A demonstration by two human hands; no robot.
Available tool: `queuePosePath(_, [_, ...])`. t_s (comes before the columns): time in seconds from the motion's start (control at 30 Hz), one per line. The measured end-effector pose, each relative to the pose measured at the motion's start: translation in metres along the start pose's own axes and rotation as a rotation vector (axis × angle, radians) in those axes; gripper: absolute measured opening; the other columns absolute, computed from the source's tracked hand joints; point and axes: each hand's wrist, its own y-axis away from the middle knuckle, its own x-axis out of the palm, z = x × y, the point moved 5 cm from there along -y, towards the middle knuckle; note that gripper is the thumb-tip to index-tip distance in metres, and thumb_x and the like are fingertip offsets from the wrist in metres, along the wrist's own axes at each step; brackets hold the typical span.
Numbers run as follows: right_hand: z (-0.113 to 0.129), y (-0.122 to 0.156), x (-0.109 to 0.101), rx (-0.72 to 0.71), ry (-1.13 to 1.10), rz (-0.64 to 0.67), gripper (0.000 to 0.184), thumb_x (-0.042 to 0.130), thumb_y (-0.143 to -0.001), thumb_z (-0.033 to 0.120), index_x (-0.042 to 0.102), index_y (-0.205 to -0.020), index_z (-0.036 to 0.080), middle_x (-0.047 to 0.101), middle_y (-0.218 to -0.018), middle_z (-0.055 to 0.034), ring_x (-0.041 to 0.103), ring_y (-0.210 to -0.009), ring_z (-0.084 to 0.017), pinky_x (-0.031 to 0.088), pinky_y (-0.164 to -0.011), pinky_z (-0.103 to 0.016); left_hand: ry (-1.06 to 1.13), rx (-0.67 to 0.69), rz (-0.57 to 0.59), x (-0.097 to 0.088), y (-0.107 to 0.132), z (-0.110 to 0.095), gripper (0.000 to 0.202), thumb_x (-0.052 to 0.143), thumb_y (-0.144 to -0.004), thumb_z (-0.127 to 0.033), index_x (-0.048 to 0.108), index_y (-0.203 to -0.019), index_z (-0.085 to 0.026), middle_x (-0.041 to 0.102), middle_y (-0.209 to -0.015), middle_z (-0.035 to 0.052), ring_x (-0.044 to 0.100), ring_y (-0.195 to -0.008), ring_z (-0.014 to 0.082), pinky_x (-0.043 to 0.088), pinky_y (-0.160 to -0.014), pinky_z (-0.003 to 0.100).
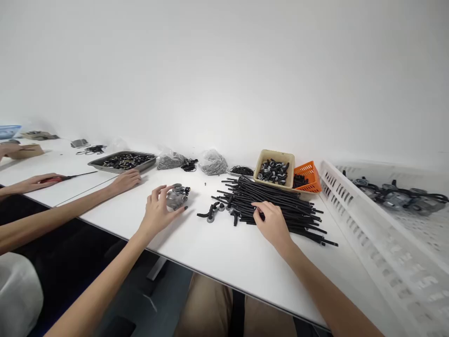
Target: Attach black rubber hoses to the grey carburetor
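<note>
My left hand [159, 210] curls round a grey, partly see-through plastic part [176, 197] with black and brass-coloured fittings, at the table's middle. Over a pile of long black rubber tubes [280, 201], my right hand [273, 223] is closed in a pinch. Whatever its fingertips hold is too small to make out; they are right against the tubes. Between my hands lie several short black elbow pieces with grey rings [210, 216].
Behind the tubes stand a beige bin [291, 161] of elbow pieces and an orange basket [315, 177]. A white crate [368, 243] with grey assemblies borders the right. Left are a metal tray [147, 164], clear bags [213, 163] and a co-worker's hands, one holding red-handled scissors-like tool [52, 179].
</note>
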Motion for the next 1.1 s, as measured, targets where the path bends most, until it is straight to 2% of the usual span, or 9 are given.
queuePosePath(0.1, [0.001,0.000,0.000,-0.006,-0.017,0.016,0.028,0.046,-0.092,0.015,0.072,-0.101,0.018,0.073,-0.096,-0.0074,0.066,-0.092,-0.021,0.044,-0.087,-0.038,0.026,-0.008,0.112,0.010,-0.011,0.012,0.080,0.070,-0.077,-0.053,0.043,-0.148,-0.027,0.024,-0.161,0.0168,0.031,-0.141,0.0492,0.032,-0.111,0.065])
queuePosePath(0.37, [-0.005,-0.003,-0.004,0.004,-0.035,0.015,0.027,0.047,-0.091,0.014,0.072,-0.101,0.017,0.073,-0.096,-0.0077,0.067,-0.091,-0.021,0.043,-0.088,-0.038,0.287,-0.088,0.127,0.008,-0.020,0.003,0.071,0.073,-0.072,-0.046,0.057,-0.137,-0.020,0.062,-0.135,0.0141,0.063,-0.115,0.0368,0.049,-0.102,0.046])
queuePosePath(0.5, [-0.002,-0.003,-0.004,-0.010,-0.056,0.019,0.027,0.047,-0.091,0.013,0.072,-0.101,0.017,0.073,-0.094,-0.0069,0.066,-0.087,-0.020,0.043,-0.086,-0.037,0.500,-0.212,0.107,-0.006,-0.011,-0.008,0.063,0.061,-0.085,-0.048,0.053,-0.138,-0.015,0.069,-0.120,0.0154,0.069,-0.104,0.0331,0.058,-0.086,0.043])
queuePosePath(0.6, [0.002,-0.003,-0.001,-0.023,-0.085,0.032,0.027,0.047,-0.091,0.012,0.072,-0.101,0.017,0.073,-0.095,-0.0065,0.065,-0.086,-0.020,0.042,-0.087,-0.038,0.700,-0.290,0.181,-0.014,-0.001,-0.035,0.046,0.057,-0.090,-0.045,0.063,-0.123,-0.015,0.073,-0.108,0.0146,0.073,-0.091,0.0283,0.062,-0.074,0.037])
queuePosePath(0.7, [0.004,-0.002,-0.001,-0.033,-0.124,0.035,0.026,0.048,-0.090,0.012,0.072,-0.100,0.017,0.073,-0.094,-0.0070,0.065,-0.086,-0.020,0.042,-0.086,-0.038,1.107,-0.585,0.340,-0.006,0.018,-0.071,0.028,0.069,-0.083,-0.031,0.068,-0.107,-0.016,0.076,-0.092,0.0109,0.073,-0.077,0.0232,0.062,-0.064,0.030])
queuePosePath(0.8, [0.009,-0.002,-0.007,-0.078,-0.190,0.031,0.027,0.048,-0.090,0.013,0.071,-0.102,0.017,0.071,-0.089,-0.0057,0.064,-0.084,-0.019,0.043,-0.084,-0.037,1.241,-0.821,0.499,0.012,0.040,-0.108,0.020,0.067,-0.086,-0.031,0.068,-0.096,-0.014,0.075,-0.082,0.0104,0.073,-0.066,0.0219,0.061,-0.056,0.027])
queuePosePath(0.93, [0.030,0.001,-0.019,-0.248,-0.323,0.032,0.029,0.046,-0.092,0.020,0.068,-0.111,0.019,0.070,-0.087,-0.0035,0.064,-0.083,-0.017,0.046,-0.082,-0.034,1.445,-0.973,0.671,0.046,0.062,-0.147,0.026,0.055,-0.095,-0.033,0.066,-0.101,-0.010,0.074,-0.076,0.0126,0.075,-0.066,0.0257,0.062,-0.056,0.030])
queuePosePath(1.03, [0.042,0.004,-0.023,-0.339,-0.460,0.005,0.028,0.048,-0.094,0.025,0.065,-0.115,0.020,0.071,-0.092,-0.0048,0.063,-0.084,-0.019,0.047,-0.079,-0.035,1.661,-1.097,0.626,0.068,0.075,-0.167,0.029,0.050,-0.097,-0.035,0.063,-0.102,-0.009,0.074,-0.079,0.0130,0.075,-0.067,0.0238,0.060,-0.055,0.026])
queuePosePath(1.1, [0.041,0.003,-0.022,-0.284,-0.565,-0.006,0.021,0.052,-0.095,0.025,0.067,-0.109,0.021,0.071,-0.092,-0.0047,0.063,-0.083,-0.019,0.048,-0.075,-0.033,1.791,-1.174,0.576,0.081,0.084,-0.177,0.030,0.052,-0.097,-0.038,0.062,-0.103,-0.010,0.074,-0.080,0.0112,0.075,-0.068,0.0219,0.060,-0.058,0.025])
